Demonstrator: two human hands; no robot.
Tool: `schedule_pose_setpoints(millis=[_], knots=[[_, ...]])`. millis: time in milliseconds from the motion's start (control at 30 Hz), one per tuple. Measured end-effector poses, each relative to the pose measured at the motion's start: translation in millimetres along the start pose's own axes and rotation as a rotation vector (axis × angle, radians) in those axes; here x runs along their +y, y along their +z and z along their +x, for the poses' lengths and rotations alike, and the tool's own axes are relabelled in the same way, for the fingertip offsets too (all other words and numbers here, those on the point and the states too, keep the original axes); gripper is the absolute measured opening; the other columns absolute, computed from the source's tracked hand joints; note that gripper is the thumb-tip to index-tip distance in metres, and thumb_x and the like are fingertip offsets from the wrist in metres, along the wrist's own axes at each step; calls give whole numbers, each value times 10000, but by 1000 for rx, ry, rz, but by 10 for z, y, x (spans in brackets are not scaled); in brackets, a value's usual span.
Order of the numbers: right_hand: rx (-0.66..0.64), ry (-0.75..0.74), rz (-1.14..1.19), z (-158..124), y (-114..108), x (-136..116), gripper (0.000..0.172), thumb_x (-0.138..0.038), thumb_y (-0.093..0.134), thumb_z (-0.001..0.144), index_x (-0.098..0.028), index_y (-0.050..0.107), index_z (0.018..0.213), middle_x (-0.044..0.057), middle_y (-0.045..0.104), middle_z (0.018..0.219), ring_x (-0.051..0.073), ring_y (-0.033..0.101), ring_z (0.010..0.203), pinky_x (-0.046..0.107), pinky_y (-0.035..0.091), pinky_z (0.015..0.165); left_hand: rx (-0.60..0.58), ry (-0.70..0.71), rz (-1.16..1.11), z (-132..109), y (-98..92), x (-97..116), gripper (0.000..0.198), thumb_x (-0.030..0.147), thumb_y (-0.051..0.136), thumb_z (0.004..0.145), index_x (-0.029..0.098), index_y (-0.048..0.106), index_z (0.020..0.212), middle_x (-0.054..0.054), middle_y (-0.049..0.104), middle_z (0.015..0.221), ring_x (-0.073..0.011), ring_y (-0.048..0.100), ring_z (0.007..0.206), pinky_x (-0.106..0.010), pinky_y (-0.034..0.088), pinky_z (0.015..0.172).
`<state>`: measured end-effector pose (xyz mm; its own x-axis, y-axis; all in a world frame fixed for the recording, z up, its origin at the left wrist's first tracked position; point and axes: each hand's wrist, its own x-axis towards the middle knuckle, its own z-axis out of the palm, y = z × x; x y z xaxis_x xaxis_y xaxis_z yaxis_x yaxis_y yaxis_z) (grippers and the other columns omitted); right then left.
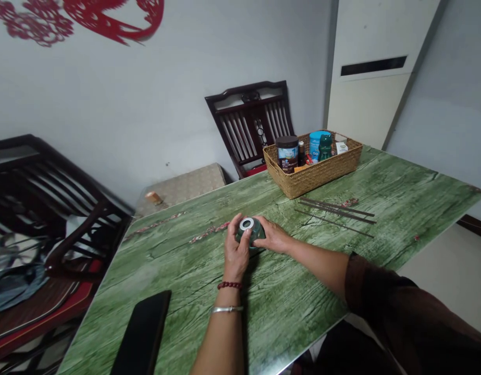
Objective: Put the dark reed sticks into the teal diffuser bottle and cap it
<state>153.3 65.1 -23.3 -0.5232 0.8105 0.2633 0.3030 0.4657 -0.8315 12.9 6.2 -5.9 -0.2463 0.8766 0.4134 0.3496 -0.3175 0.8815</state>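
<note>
Left hand (pixel 236 251) and right hand (pixel 273 235) closed around an upturned green bowl (pixel 256 233).
Bowl sits mid-table on a green wood-grain tabletop (pixel 381 192), its white foot ring (pixel 247 224) facing up against the left fingers. Black phone (pixel 142 333) lies near left, thin dark sticks (pixel 336 212) lie right, and a wicker basket (pixel 312 172) of jars stands far.
</note>
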Motion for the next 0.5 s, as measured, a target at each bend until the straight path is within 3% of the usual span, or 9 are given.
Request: schedule_pose_setpoints(millis=[167,300,400,500], knots=[[3,-16,9,-10,6,-3,742,-284,791,732,-184,449,1383,110,650,1272,260,633,1138,370,486,946,94,30,13,36,37,-49,526,396,703,822,216,529,1285,-102,621,1205,-233,593,1156,-425,426,1062],[-18,-46,15,-18,4,-2,750,-277,807,718,-205,453,1376,93,656,1266,257,643,1128,366,490,936,105,9,24,18,-9,-88,727,460,773,757,244,459,1377,-111,600,1247,-265,572,1203,-462,414,1068],[-26,-40,-3,-18,-2,-1,775,-286,815,711,-219,443,1388,84,656,1263,259,638,1137,367,483,943,53,15,-108,-18,-58,-94,734,595,619,865,280,375,1482,-141,502,1458,-279,502,1335,-470,374,1113],[-37,-32,-24,-16,-8,1,787,-302,811,721,-211,430,1403,98,641,1297,267,624,1164,379,471,964,6,-1,-198,-38,-95,-69,683,653,420,948,287,352,1521,-129,554,1438,-251,475,1376,-454,307,1171]])
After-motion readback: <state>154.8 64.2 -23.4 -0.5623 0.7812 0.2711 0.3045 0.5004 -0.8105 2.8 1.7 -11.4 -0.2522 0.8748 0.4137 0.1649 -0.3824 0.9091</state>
